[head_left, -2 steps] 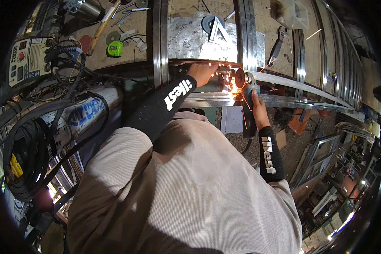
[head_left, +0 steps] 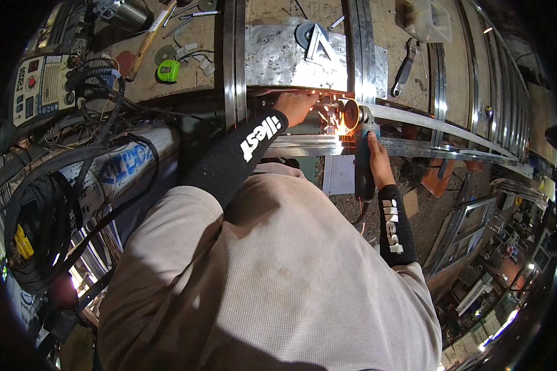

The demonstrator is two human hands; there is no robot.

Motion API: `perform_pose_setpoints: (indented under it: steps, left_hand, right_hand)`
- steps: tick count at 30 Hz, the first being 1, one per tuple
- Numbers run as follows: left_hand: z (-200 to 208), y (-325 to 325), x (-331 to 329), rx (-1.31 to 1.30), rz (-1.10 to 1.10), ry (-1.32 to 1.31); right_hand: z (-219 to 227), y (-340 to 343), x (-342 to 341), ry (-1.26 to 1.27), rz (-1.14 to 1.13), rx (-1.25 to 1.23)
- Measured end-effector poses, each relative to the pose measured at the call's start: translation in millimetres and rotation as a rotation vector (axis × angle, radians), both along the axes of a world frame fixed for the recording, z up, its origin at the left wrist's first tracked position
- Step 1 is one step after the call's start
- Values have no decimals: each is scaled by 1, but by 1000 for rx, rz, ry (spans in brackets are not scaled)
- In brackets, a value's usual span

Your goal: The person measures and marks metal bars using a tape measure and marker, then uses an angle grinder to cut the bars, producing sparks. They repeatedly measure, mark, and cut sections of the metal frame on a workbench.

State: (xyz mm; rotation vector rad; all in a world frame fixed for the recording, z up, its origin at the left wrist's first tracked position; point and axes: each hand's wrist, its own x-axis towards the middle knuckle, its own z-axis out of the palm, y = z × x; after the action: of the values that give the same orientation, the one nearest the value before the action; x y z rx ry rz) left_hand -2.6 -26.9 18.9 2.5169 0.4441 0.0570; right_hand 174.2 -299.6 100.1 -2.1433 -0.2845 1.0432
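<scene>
In my right hand [head_left: 379,162] is a teal and black angle grinder [head_left: 364,162], gripped along its body with the disc end pointing away from me. Its round disc [head_left: 351,114] meets metal just beyond the near steel rail [head_left: 309,147], and orange sparks [head_left: 339,125] spray to the left. My left hand [head_left: 296,107] is to the left of the disc, close to the sparks. Its fingers are bent over a piece at the far side of the gap, which the hand and sparks largely hide. Both forearms wear black sleeves.
Steel tubes [head_left: 235,62] run away from me across the bench. Past my hands lie a white triangular metal piece [head_left: 319,46], a dark-handled adjustable wrench [head_left: 405,69] and a green tape measure [head_left: 168,71]. A welding machine [head_left: 43,88] and tangled cables [head_left: 108,114] stand at left.
The sparks have changed shape, with fewer streaks to the right of the disc. The grinder has shifted very slightly; my left hand stays in place.
</scene>
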Motion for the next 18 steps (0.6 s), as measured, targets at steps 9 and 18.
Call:
perform_pose_setpoints:
  steps: [9,18]
  left_hand:
    - [-3,10,8,34,-17,46]
    - [1,10,7,-13,-28,87]
  right_hand:
    - [-22,-3,10,-170,48,-27]
    - [-16,4,9,131,-77,21]
